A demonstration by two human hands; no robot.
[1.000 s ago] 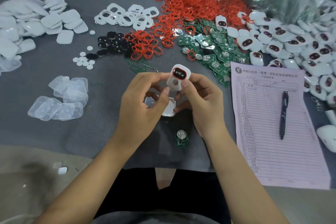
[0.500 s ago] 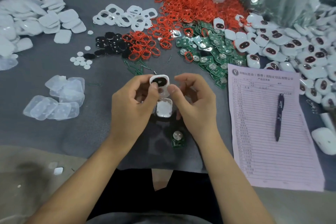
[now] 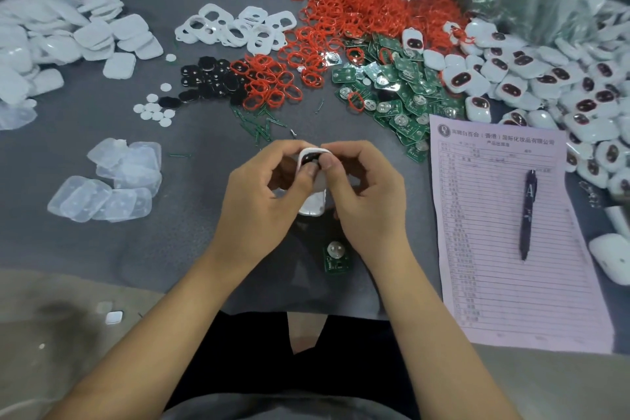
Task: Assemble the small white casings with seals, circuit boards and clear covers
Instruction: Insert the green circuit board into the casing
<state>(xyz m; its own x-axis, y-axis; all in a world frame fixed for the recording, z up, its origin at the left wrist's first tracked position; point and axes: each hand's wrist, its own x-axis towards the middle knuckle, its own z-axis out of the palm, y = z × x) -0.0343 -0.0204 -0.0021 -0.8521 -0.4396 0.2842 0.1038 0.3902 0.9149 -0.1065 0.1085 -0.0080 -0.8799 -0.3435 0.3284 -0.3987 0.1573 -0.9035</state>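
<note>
Both hands hold a small white casing (image 3: 308, 156) with a dark oval window just above the grey mat. My left hand (image 3: 262, 194) pinches its left side, thumb on the front. My right hand (image 3: 368, 191) pinches its right side, thumb pressing the face. A second white casing half (image 3: 312, 206) lies on the mat right under the hands, partly hidden. One green circuit board (image 3: 335, 257) with a coin cell lies near my wrists. Clear covers (image 3: 112, 181) are heaped at the left.
Red seal rings (image 3: 358, 7), green boards (image 3: 399, 89), black inserts (image 3: 208, 78) and white frames (image 3: 235, 27) cover the far mat. Finished casings (image 3: 545, 78) pile at the right. A pink form (image 3: 511, 232) with a pen (image 3: 528, 215) lies right. White lids (image 3: 68, 37) sit far left.
The casing has been turned in my fingers and drawn lower, closer between both thumbs. My right thumb now presses on its face.
</note>
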